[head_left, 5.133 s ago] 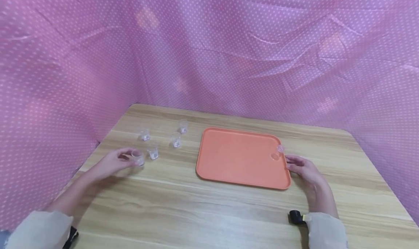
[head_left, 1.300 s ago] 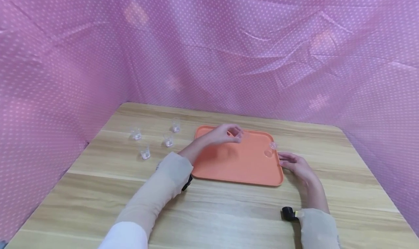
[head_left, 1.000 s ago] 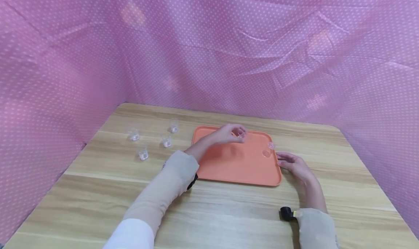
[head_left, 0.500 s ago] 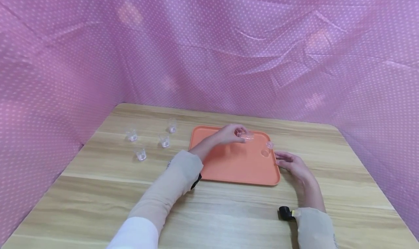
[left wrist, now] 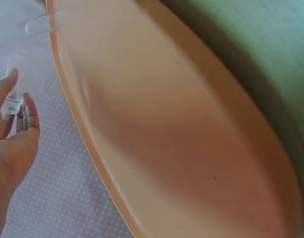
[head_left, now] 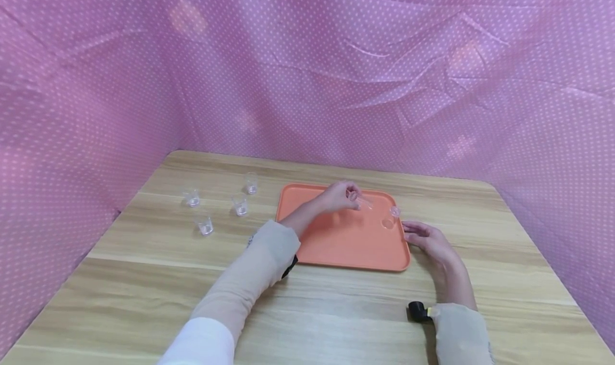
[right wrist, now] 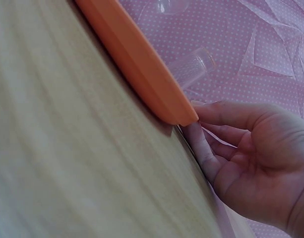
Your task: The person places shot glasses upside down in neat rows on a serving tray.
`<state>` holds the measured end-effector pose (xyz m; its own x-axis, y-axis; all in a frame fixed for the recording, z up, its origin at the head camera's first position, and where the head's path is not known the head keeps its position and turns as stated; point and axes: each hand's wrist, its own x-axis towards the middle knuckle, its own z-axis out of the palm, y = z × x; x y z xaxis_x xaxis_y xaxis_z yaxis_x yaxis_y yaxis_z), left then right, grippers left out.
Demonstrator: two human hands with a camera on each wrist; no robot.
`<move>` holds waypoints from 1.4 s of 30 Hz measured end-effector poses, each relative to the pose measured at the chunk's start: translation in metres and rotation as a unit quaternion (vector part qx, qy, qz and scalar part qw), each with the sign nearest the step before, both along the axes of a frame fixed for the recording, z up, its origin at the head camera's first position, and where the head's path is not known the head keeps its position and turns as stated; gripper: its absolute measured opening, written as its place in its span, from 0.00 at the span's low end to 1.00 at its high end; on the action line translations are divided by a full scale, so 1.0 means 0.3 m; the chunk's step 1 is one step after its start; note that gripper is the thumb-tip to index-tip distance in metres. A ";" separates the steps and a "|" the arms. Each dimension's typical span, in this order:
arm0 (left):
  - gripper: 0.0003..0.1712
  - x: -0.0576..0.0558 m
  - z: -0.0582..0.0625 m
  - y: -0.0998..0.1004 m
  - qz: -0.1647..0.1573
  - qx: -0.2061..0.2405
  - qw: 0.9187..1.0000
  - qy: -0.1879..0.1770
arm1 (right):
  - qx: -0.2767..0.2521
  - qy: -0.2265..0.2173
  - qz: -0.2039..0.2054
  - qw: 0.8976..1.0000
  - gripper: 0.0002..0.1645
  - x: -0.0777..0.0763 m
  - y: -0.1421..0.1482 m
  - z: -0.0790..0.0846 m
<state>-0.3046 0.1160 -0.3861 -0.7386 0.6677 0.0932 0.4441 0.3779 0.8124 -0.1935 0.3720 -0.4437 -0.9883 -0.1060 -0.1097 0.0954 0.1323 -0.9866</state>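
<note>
Four cups [head_left: 241,207] toward the tabletop's [head_left: 120,295] far-left corner; left hand [head_left: 338,196] pinches another cup [left wrist: 13,105] above the tray [head_left: 355,247], right hand [head_left: 431,242] grips its right edge, probably steadying it.

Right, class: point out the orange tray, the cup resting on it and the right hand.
Orange tray [head_left: 357,246], head view: bare floor.
Cup [right wrist: 193,69], right wrist view: clear side wall.
Right hand [right wrist: 263,158], right wrist view: palm.

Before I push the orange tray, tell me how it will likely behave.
The orange tray looks stiff: its rim shows no sag. Lying broad and flat on the table, it would probably slide rather than roll. The clear cup standing near its right edge could tip, looking taller than wide.
</note>
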 end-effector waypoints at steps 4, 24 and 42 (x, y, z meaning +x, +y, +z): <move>0.17 -0.001 -0.003 0.006 0.004 0.008 1.000 -0.010 | 0.008 0.003 0.001 1.000 0.29 -0.001 0.001 -0.001; 0.19 0.005 -0.017 0.098 0.004 0.001 1.000 -0.022 | 0.016 0.007 -0.005 1.000 0.28 0.002 -0.003 0.006; 0.16 0.010 -0.049 0.159 -0.012 -0.038 0.999 0.021 | 0.025 -0.006 -0.011 1.000 0.28 -0.002 0.004 0.004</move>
